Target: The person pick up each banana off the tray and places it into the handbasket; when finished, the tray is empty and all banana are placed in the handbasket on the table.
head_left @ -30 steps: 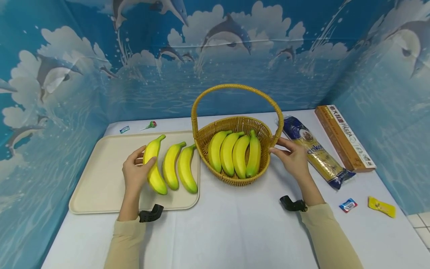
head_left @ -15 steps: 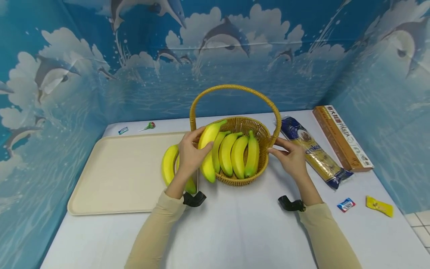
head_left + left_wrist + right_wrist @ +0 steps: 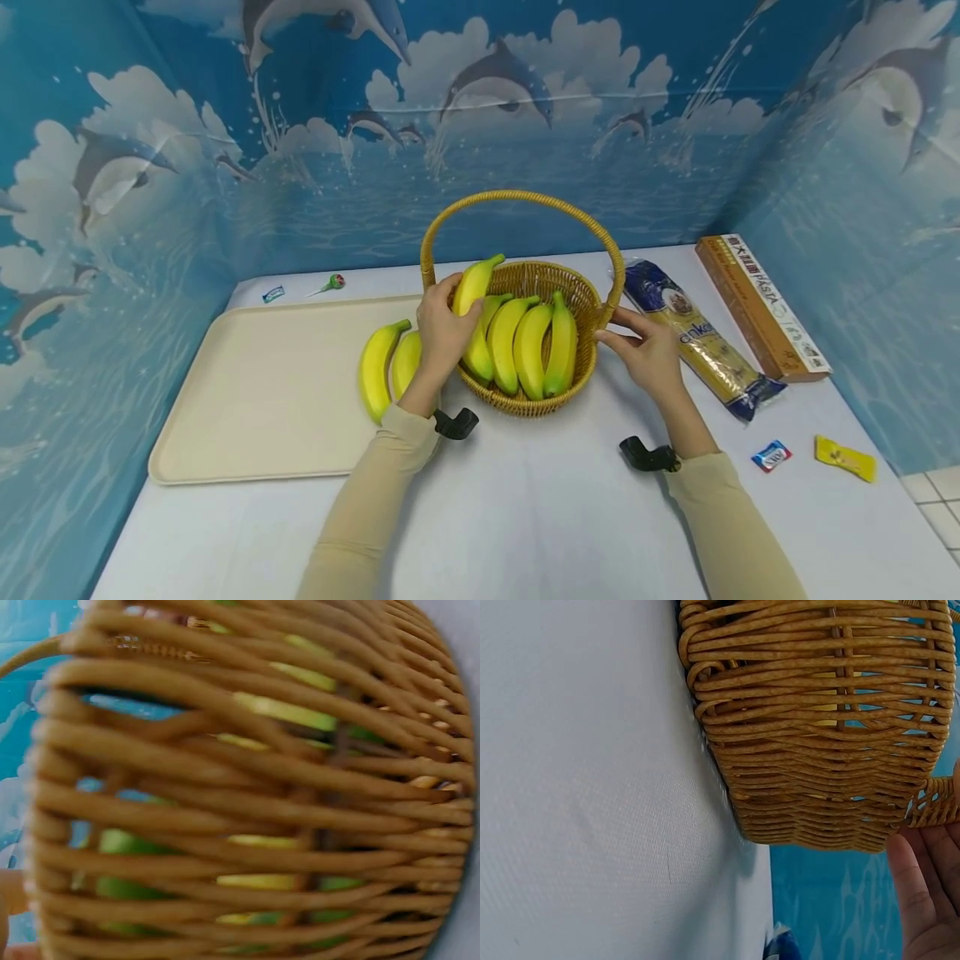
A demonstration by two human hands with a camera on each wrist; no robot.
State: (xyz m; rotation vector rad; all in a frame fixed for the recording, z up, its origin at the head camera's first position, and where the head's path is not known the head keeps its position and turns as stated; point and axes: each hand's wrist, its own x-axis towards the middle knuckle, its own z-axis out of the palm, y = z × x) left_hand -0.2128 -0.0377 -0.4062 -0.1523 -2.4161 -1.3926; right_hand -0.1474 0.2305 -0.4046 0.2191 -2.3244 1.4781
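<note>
white table (image 3: pixel 525 517) with tray (image 3: pixel 247 400), basket (image 3: pixel 525 400)

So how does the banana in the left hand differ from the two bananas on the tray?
The held banana is gripped by the left hand over the basket rim, tip up above the bananas inside; the tray bananas lie flat on the tray, untouched. The held one is partly hidden by fingers; the tray pair show almost whole. All are yellow with greenish tips.

Basket (image 3: pixel 581 293) right of tray (image 3: pixel 255 400) (apparently touching)
</note>
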